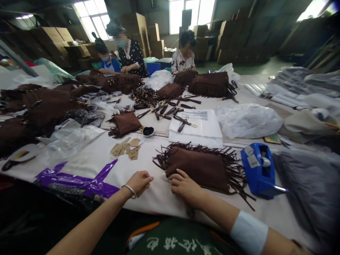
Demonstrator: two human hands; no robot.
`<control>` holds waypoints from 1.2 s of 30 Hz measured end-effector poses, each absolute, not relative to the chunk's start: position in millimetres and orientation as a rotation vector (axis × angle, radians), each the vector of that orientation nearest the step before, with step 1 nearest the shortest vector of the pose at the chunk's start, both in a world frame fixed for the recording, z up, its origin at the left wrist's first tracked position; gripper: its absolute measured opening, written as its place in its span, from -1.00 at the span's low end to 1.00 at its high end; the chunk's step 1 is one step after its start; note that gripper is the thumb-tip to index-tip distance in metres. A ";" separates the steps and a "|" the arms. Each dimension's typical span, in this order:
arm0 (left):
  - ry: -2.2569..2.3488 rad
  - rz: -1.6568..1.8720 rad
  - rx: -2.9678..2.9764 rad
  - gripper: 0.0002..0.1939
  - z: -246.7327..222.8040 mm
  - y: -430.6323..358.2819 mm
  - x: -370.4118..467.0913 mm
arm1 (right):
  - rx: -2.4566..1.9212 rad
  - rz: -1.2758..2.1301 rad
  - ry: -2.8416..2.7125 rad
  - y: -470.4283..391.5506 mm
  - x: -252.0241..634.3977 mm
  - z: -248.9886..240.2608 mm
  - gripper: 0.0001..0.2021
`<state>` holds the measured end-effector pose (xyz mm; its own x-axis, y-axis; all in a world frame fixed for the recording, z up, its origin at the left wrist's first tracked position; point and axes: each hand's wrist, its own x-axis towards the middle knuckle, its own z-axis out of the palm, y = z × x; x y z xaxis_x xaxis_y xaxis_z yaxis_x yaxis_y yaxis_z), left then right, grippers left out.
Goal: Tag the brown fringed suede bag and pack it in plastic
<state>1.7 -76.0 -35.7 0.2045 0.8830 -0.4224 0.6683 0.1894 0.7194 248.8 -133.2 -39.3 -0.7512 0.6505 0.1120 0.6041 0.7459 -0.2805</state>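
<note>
A dark brown fringed bag (198, 166) lies flat on the table in front of me, fringe spread along its far side and ends. My right hand (186, 187) rests at its near left corner, the fingers curled over the edge there; the fingertips partly hide that corner. To the left, my left hand (139, 182) is closed in a pinch just above the white tabletop, apart from the bag. A faint pale string (160, 175) seems to run from the pinch to the bag's corner. Beige paper tags (127, 148) lie in a loose pile beyond my left hand.
A blue tape dispenser (259, 170) stands right of the bag. Purple tape (79, 180) crosses the table's near left edge. Farther off are a small dish (148, 131), a smaller fringed bag (125, 124), brown wrist straps (170, 111) and clear plastic (247, 120). Several people work across the table.
</note>
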 end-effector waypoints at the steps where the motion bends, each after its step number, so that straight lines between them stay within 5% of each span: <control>1: 1.527 0.300 1.512 -0.60 -34.9 -77.7 3.2 | -1.002 0.331 -2.728 -133.7 254.6 -40.5 -0.73; 6: 1.400 0.508 1.067 -0.54 -33.9 -93.0 9.9 | -1.313 0.176 -2.489 -154.3 259.2 -74.6 -0.35; 17: 1.012 0.692 0.666 -0.54 -32.7 -91.2 119.7 | -1.594 0.001 -2.040 -182.0 278.7 -103.2 -0.33; 25: 1.248 0.685 0.892 -0.55 -42.6 -102.1 75.8 | -1.605 -0.026 -2.110 -180.2 276.8 -89.6 -0.24; 36: 1.114 0.618 0.380 -0.36 -63.2 -111.8 53.5 | -1.456 -0.421 -2.300 -98.9 257.8 -93.7 -0.43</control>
<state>53.5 -111.8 -63.2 0.3013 0.6337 -0.7125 -0.2694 0.7733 0.5739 257.8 -98.9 -93.7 -0.3877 0.7924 0.4709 0.9078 0.4168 0.0460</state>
